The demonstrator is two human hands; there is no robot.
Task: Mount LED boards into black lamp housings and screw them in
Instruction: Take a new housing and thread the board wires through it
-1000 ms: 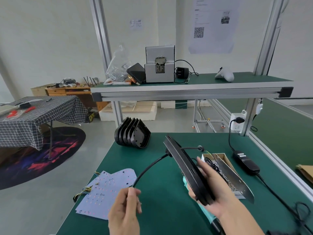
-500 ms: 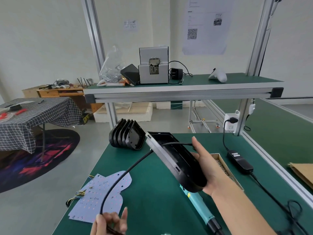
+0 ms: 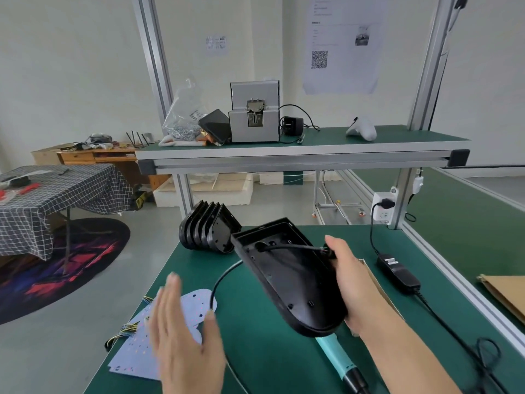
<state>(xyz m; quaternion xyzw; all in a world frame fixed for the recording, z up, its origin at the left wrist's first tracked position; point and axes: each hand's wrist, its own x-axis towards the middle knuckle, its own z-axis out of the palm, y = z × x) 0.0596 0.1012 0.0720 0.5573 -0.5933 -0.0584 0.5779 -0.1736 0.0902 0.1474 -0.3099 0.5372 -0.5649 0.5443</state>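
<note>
My right hand (image 3: 350, 275) grips a black lamp housing (image 3: 287, 275) by its right edge and holds it tilted above the green bench, hollow side up. A black cable (image 3: 224, 275) runs through the housing's inside and hangs down to the left. My left hand (image 3: 181, 336) hovers with straight fingers over the bench, holding nothing, above a pile of pale LED boards (image 3: 133, 348) with yellow wires. A stack of several more black housings (image 3: 208, 230) leans at the bench's far edge. A teal electric screwdriver (image 3: 341, 362) lies under the held housing.
A cardboard box (image 3: 375, 282) sits behind my right hand. A black power adapter (image 3: 397, 273) with its cord lies on the right, plugged into a white socket (image 3: 383, 209). The upper shelf (image 3: 284, 153) carries a grey screw feeder (image 3: 254, 115) and a bag of screws.
My left hand has let go of the cable and opened, rising over the LED boards. My right hand has turned the housing so its hollow side faces up.
</note>
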